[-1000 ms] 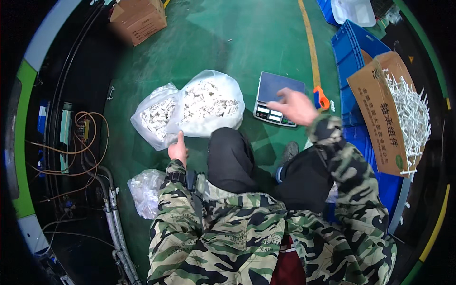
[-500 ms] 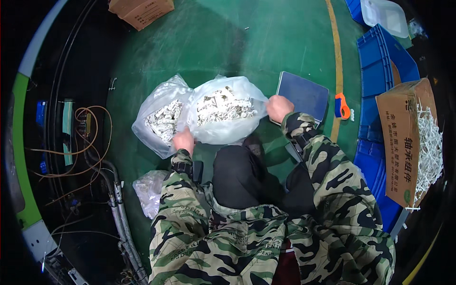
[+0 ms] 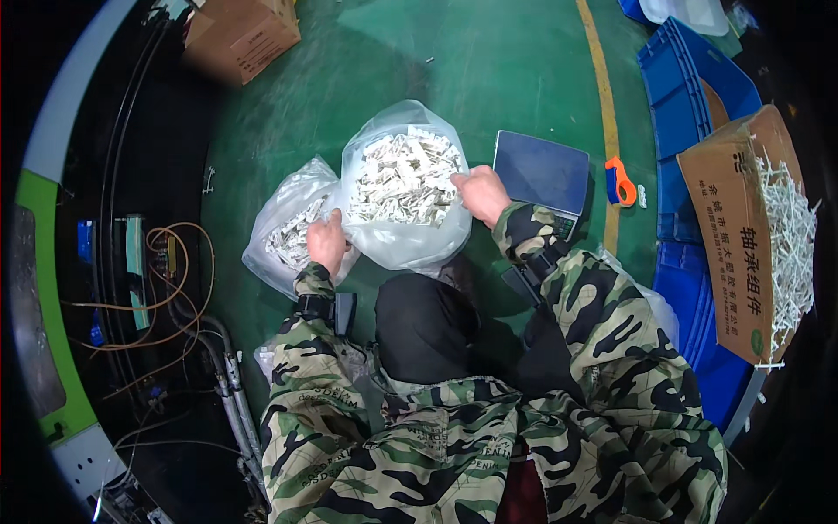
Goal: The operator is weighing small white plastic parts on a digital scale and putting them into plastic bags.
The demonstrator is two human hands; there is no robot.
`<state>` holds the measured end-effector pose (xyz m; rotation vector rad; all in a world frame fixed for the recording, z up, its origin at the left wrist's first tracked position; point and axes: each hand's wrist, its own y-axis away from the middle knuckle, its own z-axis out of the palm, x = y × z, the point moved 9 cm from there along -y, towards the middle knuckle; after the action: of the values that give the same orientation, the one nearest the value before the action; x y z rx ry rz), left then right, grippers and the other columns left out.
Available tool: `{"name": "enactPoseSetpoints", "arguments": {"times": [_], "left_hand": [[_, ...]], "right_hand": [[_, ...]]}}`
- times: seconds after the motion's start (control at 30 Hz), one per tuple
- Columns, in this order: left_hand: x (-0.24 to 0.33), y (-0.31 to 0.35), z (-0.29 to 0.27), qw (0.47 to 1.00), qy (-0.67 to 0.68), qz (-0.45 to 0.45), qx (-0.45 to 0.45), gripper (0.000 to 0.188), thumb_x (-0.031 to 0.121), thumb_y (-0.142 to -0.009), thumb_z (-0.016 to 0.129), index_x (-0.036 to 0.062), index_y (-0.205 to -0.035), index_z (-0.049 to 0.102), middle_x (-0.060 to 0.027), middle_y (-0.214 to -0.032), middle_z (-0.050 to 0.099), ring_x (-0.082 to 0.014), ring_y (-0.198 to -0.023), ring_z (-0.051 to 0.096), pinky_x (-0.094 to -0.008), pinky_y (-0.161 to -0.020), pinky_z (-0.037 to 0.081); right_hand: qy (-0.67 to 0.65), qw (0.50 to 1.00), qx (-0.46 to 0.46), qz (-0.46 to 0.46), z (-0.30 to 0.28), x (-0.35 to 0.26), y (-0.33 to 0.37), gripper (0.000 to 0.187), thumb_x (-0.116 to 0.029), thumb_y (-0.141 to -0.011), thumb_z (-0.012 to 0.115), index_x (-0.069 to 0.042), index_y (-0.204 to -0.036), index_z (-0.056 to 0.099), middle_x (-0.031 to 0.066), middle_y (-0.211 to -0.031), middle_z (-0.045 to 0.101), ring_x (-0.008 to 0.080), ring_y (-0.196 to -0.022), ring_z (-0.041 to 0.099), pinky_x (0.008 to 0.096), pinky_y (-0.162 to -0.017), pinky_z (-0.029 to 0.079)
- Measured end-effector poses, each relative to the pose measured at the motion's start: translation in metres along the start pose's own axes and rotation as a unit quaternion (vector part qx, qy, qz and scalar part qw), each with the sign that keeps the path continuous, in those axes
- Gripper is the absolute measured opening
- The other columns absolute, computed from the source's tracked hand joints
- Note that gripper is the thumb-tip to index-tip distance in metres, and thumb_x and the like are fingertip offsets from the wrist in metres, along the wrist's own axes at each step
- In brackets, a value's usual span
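A clear plastic bag [image 3: 406,243] full of small white plastic parts [image 3: 406,179] stands wide-mouthed in front of me. My left hand [image 3: 326,242] is closed on the left side of its rim, fingers pinched. My right hand [image 3: 483,193] grips the opposite side of the rim, at the right. Behind my left hand, a second clear bag [image 3: 278,266] of similar white parts rests on the green floor, partly covered by that hand. Close to my right hand lies a flat scale with a dark blue plate [image 3: 542,172].
Right of the scale are an orange and blue tape dispenser [image 3: 621,182] and a yellow floor line [image 3: 602,83]. Blue crates [image 3: 676,87] and a cardboard box [image 3: 729,236] of white parts line the right. Hoses [image 3: 229,393] run along the left; another box [image 3: 249,39] stands far left.
The fuller bag has gone from lying stretched sideways to a rounder shape with its mouth facing up. My right hand has moved left and my left hand slightly up, both still holding it.
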<state>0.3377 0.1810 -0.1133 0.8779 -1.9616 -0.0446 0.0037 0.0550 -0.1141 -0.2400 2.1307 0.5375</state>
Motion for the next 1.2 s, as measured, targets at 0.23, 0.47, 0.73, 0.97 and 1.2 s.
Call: {"name": "enactPoseSetpoints", "arguments": {"times": [0.23,0.47,0.73,0.97,1.2], "left_hand": [[0.093,0.016,0.0,0.993,0.105,0.03,-0.048,0.045,0.031,-0.099,0.059,-0.0078,-0.076,0.061,-0.0096,-0.064,0.059,-0.0198,-0.05,0.058,-0.0314,-0.046,0.05],[0.202,0.07,0.028,0.97,0.176,0.096,-0.139,0.035,0.029,-0.099,0.06,-0.0041,-0.093,0.069,-0.0082,-0.08,0.069,-0.0155,-0.063,0.064,-0.0282,-0.053,0.05],[0.257,0.175,0.154,0.932,0.125,0.216,-0.265,0.044,0.03,-0.103,0.055,-0.0071,-0.085,0.069,-0.0109,-0.07,0.069,-0.0163,-0.056,0.067,-0.03,-0.052,0.052],[0.24,0.257,0.314,0.763,-0.16,0.57,-0.26,0.031,0.02,-0.088,0.061,-0.0089,-0.077,0.064,-0.0275,-0.076,0.059,-0.0466,-0.073,0.058,-0.0559,-0.067,0.045],[0.22,0.22,0.323,0.914,0.045,0.2,-0.35,0.044,0.035,-0.092,0.063,-0.0075,-0.082,0.067,-0.0275,-0.08,0.068,-0.0435,-0.076,0.067,-0.0489,-0.073,0.051]], "right_hand": [[-0.443,0.894,0.048,0.038,-0.062,-0.038,0.022,0.026,-0.018,-0.092,0.067,-0.003,-0.071,0.063,-0.0001,-0.06,0.054,0.0112,-0.047,0.043,0.0293,-0.043,0.03],[-0.442,0.883,0.156,-0.026,-0.197,-0.06,0.049,0.026,-0.02,-0.09,0.071,-0.004,-0.071,0.062,0.0013,-0.063,0.057,0.0089,-0.048,0.047,0.0272,-0.042,0.032],[-0.116,0.956,0.247,-0.108,-0.274,-0.04,0.042,0.04,-0.03,-0.092,0.065,0.004,-0.07,0.065,0.0129,-0.061,0.061,0.0231,-0.054,0.058,0.0378,-0.058,0.045],[0.164,0.948,0.268,0.041,-0.265,0.034,0.021,0.046,-0.043,-0.087,0.061,0.001,-0.084,0.072,0.0296,-0.09,0.067,0.0489,-0.09,0.064,0.0559,-0.08,0.05],[0.143,0.929,0.335,0.067,-0.284,0.015,0.049,0.043,-0.042,-0.086,0.06,-0.003,-0.097,0.075,0.0244,-0.091,0.071,0.0461,-0.09,0.066,0.0504,-0.081,0.052]]}}
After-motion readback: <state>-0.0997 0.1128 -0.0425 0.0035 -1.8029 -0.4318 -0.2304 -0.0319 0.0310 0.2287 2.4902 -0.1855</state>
